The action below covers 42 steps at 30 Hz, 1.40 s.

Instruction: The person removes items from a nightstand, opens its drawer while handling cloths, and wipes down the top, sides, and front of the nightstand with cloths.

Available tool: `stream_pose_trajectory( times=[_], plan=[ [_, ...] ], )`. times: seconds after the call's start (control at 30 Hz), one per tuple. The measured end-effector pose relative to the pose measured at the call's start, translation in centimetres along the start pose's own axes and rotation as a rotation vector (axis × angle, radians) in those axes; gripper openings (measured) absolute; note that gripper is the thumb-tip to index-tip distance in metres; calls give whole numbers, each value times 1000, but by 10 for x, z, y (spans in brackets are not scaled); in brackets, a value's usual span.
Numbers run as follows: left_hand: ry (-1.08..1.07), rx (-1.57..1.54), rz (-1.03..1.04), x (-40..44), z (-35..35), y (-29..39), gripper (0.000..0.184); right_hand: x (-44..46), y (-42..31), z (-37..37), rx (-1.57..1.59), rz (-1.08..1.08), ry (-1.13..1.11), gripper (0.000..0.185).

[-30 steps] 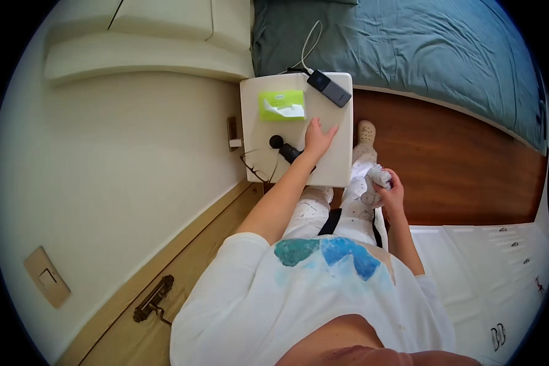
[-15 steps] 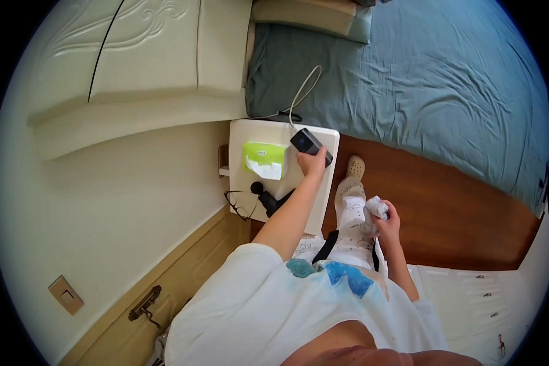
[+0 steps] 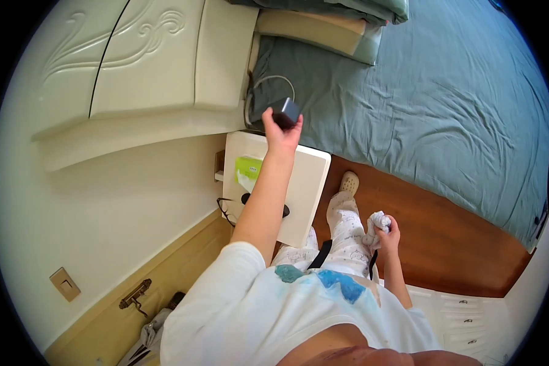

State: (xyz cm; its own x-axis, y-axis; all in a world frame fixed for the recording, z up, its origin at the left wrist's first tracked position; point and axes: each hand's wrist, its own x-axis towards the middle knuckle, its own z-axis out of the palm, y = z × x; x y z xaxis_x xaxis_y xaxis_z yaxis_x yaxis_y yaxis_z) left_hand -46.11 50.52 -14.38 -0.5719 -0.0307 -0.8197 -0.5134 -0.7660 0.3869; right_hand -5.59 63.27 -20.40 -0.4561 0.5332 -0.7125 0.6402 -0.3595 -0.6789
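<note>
My left hand [image 3: 280, 135] is closed around a dark power bank [image 3: 286, 112], held out over the bed corner beside the headboard. A pale cable [image 3: 280, 77] loops behind the power bank; its plug end is hidden. Down by my leg, my right hand [image 3: 389, 239] grips a bunched white patterned cloth [image 3: 379, 221]. Under my left forearm is the white nightstand [image 3: 305, 183]. On it are a green tissue pack [image 3: 248, 166], partly covered by my arm, and a black massage gun [image 3: 285, 211], mostly hidden. Glasses [image 3: 226, 212] lie at the nightstand's left edge.
The bed [image 3: 445, 104] with blue-green sheets fills the upper right, pillows [image 3: 323, 32] at its head. A cream headboard [image 3: 158, 67] stands upper left. A wooden bed side panel [image 3: 421, 226] runs beside my legs. A door handle [image 3: 135, 296] and light switch [image 3: 64, 284] are lower left.
My left hand has moved the power bank up and left, from above the nightstand to the bed corner. My right hand still holds the cloth, slightly lower in view.
</note>
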Motion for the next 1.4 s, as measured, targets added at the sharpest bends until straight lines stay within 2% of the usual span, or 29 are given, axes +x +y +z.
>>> stream_pose_trajectory(
  times=[0.07, 0.13, 0.2, 0.27, 0.33, 0.37, 0.4, 0.47, 0.53, 0.6, 0.63, 0.67, 0.73, 0.87, 0.93, 1.0, 1.07, 1.13, 1.2, 1.23, 1.27, 1.33, 1.4],
  plan=[
    [0, 51, -82, 29, 11, -13, 44, 7, -4, -1, -17, -2, 2, 43],
    [-262, 86, -114, 55, 10, -29, 50, 6, -3, -5, -50, -24, -1, 42],
    [-109, 249, -133, 68, 5, -40, 49, 11, -3, -6, -60, 10, -6, 41],
    [-241, 641, -1, 48, -9, -50, 45, 14, -5, -6, 74, -12, -26, 41],
    [-349, 1091, 337, 26, -45, -64, 36, 21, 3, -5, 62, -21, -79, 41],
    [-464, 1173, 566, 17, -72, -69, 34, 26, 7, -2, 47, -22, -89, 43],
    [-360, 1432, 741, -12, -82, -63, 35, 28, 9, 2, 32, -21, -99, 44],
    [-332, 1621, 1052, -36, -119, -40, 43, 29, -3, 12, -12, -5, -119, 43],
    [-83, 1953, 1245, -56, -139, -2, 61, 27, -15, 22, -61, -78, -166, 41],
    [234, 2256, 919, -78, -135, 35, 76, 31, -20, 32, -82, -89, -201, 41],
    [299, 2301, 728, -76, -140, 51, 80, 30, -28, 40, -58, -95, -209, 42],
    [312, 2287, 723, -69, -154, 63, 80, 31, -33, 48, -34, -104, -217, 42],
    [66, 2099, 831, -50, -188, 78, 76, 36, -44, 64, -72, -150, -242, 42],
    [-89, 1862, 958, -26, -238, 85, 75, 36, -78, 102, -113, -259, -225, 42],
    [-47, 1941, 944, -51, -223, 76, 80, 45, -86, 122, -232, -485, -238, 43],
    [-23, 1992, 751, -68, -215, 69, 82, 37, -115, 161, -262, -565, -265, 46],
    [-50, 1952, 751, -60, -224, 65, 86, 38, -137, 207, -320, -806, -346, 49],
    [-53, 1931, 858, -53, -230, 62, 87, 37, -150, 250, -556, -1057, -364, 52],
    [-50, 1888, 906, -47, -237, 64, 85, 51, -132, 278, -716, -1038, -537, 51],
    [-28, 1851, 943, -46, -240, 68, 84, 45, -123, 277, -913, -1132, -505, 47],
    [-10, 1817, 981, -45, -243, 74, 83, 38, -112, 272, -922, -1122, -508, 47],
    [-26, 1803, 1005, -50, -247, 86, 82, 28, -88, 252, -1152, -1163, -481, 43],
    [-126, 1897, 835, -56, -249, 99, 79, 17, -85, 229, -1204, -1148, -489, 39]
  ],
)
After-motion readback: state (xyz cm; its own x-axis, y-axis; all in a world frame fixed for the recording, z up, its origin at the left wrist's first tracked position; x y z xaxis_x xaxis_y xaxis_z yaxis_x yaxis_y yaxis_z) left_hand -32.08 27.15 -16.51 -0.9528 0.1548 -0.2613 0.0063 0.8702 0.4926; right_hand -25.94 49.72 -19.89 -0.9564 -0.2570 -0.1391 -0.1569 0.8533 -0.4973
